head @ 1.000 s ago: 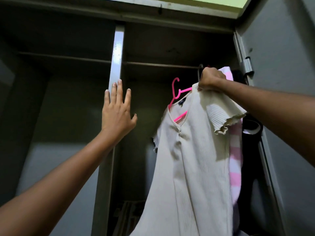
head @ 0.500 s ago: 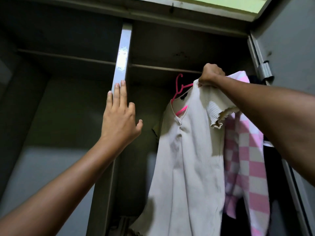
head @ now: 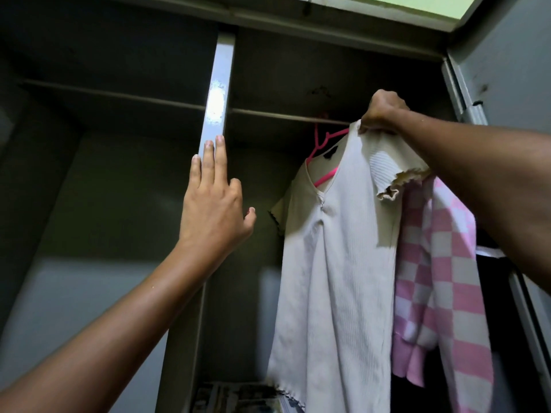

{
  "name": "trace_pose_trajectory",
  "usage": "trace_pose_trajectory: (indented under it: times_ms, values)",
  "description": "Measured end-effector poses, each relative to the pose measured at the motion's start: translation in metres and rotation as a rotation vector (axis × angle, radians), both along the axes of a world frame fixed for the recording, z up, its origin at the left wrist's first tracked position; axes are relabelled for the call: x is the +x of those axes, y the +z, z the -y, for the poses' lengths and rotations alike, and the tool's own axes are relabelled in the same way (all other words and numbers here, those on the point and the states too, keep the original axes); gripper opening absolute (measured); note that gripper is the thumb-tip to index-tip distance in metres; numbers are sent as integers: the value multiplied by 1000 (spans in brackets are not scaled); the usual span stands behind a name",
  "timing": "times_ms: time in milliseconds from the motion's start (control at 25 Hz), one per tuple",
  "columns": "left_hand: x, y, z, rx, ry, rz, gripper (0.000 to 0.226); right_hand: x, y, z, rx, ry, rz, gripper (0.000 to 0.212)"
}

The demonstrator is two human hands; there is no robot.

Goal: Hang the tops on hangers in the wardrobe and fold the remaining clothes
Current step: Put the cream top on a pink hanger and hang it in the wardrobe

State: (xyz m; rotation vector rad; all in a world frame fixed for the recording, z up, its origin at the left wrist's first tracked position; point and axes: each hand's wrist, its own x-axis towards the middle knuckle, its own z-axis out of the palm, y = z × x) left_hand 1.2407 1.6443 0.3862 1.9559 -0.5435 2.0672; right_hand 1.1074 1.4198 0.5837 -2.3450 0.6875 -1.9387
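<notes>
A cream ribbed short-sleeved top hangs on a pink hanger inside the wardrobe. My right hand grips the top's shoulder and the hanger end, up by the hanging rail. The hanger's hook reaches the rail; whether it sits over it is too dark to tell. My left hand rests with straight fingers flat against the wardrobe's grey centre post. A pink and white checked garment hangs just right of the cream top.
A dark garment hangs at the far right beside the open wardrobe door. A shelf crosses the left compartment. Some striped things lie at the bottom of the right compartment.
My right hand has lifted the cream top and its hanger up to the rail. The view has tilted, bringing more of the checked garment into sight. My left hand stays on the post.
</notes>
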Motion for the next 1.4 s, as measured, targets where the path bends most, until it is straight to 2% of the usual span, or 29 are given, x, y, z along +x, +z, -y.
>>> trace_pose_trajectory:
  times_ms: [240,520,800,1200,1280,1320,1400]
  values:
    - [1,1,-1,5,7,-5,44,-23,-8,18,54,-23,67,46]
    - [1,1,-1,7,-11,1,44,-39,-19,29,70,-106,30,37]
    - [1,1,-1,9,-18,-3,43,-40,-21,33,2,-231,-3,30]
    - [-1,1,-1,5,-7,-33,41,-45,-23,34,-41,-350,-39,34]
    - [0,1,-2,3,-8,-38,41,-46,-33,28,-99,-462,-33,27]
    - [-2,0,-2,0,-17,-38,41,-44,-43,24,-172,-589,-56,27]
    - [-3,-2,-2,-1,-35,-44,40,-29,-71,19,-418,-835,-103,39]
